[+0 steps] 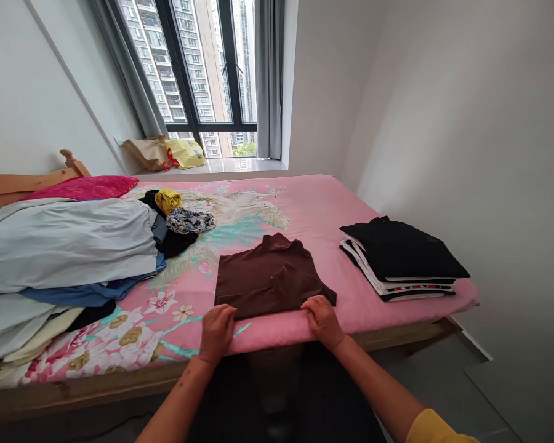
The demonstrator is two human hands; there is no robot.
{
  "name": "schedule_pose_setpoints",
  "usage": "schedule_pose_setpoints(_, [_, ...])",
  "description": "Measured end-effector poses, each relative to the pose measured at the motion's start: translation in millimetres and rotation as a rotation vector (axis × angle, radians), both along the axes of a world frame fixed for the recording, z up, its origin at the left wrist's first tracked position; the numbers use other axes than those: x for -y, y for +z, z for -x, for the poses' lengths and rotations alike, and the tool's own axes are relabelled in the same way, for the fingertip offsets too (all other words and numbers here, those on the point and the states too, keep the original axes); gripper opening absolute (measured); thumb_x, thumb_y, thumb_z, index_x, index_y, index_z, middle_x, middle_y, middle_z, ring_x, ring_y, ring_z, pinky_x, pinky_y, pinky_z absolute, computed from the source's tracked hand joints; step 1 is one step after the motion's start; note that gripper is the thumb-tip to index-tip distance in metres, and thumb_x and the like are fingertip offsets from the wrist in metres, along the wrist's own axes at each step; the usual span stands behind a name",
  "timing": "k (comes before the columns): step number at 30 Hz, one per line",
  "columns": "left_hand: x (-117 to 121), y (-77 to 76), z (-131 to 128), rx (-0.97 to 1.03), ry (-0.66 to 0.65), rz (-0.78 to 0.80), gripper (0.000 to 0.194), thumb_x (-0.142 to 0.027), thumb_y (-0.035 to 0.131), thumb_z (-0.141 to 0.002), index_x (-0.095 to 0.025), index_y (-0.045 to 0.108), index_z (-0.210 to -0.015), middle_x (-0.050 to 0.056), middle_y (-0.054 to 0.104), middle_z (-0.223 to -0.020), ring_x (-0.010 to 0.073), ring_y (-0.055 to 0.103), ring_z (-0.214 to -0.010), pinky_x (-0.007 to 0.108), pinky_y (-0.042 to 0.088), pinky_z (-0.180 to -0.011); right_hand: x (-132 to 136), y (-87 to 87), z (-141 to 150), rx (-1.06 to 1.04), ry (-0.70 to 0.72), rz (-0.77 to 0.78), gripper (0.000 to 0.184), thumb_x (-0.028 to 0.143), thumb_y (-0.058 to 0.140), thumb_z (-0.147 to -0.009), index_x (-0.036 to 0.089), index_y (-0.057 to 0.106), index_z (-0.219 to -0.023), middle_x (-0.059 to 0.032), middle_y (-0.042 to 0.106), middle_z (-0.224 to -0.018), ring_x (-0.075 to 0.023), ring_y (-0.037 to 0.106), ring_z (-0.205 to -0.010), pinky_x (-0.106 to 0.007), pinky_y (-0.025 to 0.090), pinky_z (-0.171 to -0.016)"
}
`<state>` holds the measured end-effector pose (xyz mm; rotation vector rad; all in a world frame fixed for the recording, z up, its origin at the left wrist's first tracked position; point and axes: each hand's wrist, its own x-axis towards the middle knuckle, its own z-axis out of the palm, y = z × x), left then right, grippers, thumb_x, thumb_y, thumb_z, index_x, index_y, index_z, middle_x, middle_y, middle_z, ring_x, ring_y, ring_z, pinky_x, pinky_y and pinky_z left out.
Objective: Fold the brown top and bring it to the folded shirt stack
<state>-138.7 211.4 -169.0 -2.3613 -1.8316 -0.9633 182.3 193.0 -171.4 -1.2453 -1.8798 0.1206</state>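
Observation:
A dark brown high-necked shirt (263, 277) lies partly folded on the pink flowered bedsheet (305, 203), its collar pointing away from me. My left hand (218, 329) is closed on the near left corner of the shirt, fingers curled over its edge. At the near edge further right, my right hand (322, 319) pinches the cloth, with a bit of the shirt sticking out to the right beyond it. Part of the near edge between the hands lies flat along the bed's front side. The fingertips of both hands are partly hidden.
To the right sits a stack of folded clothes (404, 255), black on top. Unfolded clothes (74, 246) are heaped on the left, beside a yellow bundle (168, 200) and a patterned bundle (191, 220). Paper bags (150, 152) stand on the windowsill. The wooden bed frame (120, 384) runs along the front.

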Motion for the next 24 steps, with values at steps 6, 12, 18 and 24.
schedule_pose_setpoints(6, [-5, 1.3, -30, -0.186, -0.190, 0.219, 0.044, -0.032, 0.037, -0.090, -0.023, 0.049, -0.131, 0.006, 0.047, -0.139, 0.0211, 0.036, -0.132, 0.043, 0.021, -0.112, -19, -1.2, 22, 0.224, 0.263, 0.095, 0.033, 0.015, 0.044, -0.084, 0.021, 0.057, -0.114, -0.0061, 0.061, -0.115, -0.0188, 0.052, -0.112, -0.039, 0.039, -0.101])
schedule_pose_setpoints(12, [-10, -6.3, -15, -0.284, 0.123, 0.353, 0.066, -0.053, 0.040, -0.085, -0.021, 0.032, -0.142, 0.009, 0.022, -0.151, 0.0270, 0.017, -0.140, 0.057, 0.006, -0.110, -43, -23.2, -11, 0.377, -0.097, 0.351, 0.057, 0.041, 0.045, -0.087, 0.013, 0.040, -0.137, -0.0129, 0.035, -0.145, -0.0283, 0.027, -0.135, -0.051, 0.022, -0.110])
schedule_pose_setpoints(18, [-11, 4.5, -24, -0.223, 0.150, 0.292, 0.046, -0.037, 0.036, -0.090, -0.021, 0.046, -0.133, 0.009, 0.036, -0.145, 0.0276, 0.030, -0.135, 0.062, 0.007, -0.108, -32, -4.2, 4, 0.195, -0.071, 0.176, 0.035, 0.032, 0.041, -0.091, 0.017, 0.056, -0.119, -0.0104, 0.055, -0.126, -0.0244, 0.043, -0.123, -0.047, 0.029, -0.107])
schedule_pose_setpoints(24, [-18, 2.9, -30, -0.241, -0.172, 0.224, 0.041, -0.021, 0.037, -0.088, -0.027, 0.055, -0.125, 0.001, 0.046, -0.139, 0.0185, 0.036, -0.132, 0.043, 0.020, -0.112, -39, 2.0, 13, 0.191, 0.138, 0.140, 0.033, 0.003, 0.043, -0.076, 0.022, 0.064, -0.092, -0.0046, 0.064, -0.093, -0.0199, 0.054, -0.094, -0.036, 0.045, -0.086])
